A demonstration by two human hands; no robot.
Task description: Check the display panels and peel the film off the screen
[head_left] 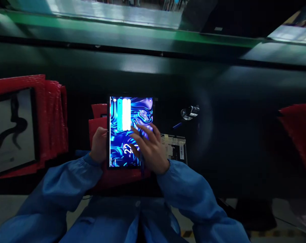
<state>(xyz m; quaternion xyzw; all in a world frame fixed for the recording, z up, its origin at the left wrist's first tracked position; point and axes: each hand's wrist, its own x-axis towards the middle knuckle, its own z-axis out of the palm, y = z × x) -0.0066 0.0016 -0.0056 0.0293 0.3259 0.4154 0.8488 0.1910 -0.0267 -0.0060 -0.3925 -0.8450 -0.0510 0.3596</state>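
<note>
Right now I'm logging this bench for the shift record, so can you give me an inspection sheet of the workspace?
Surface: dark bench top, dimly lit.
Job's things: lit tablet with a blue swirl screen, lying on a red padded sleeve.
Clutter: stack of red sleeves at left with a second tablet on it; more red padding at right; labelled flat part; small shiny metal piece.
Hands: left hand grips the tablet's left edge; right hand rests fingers on the screen.
Cables: nothing seen.
Surroundings: green belt behind the bench.
</note>
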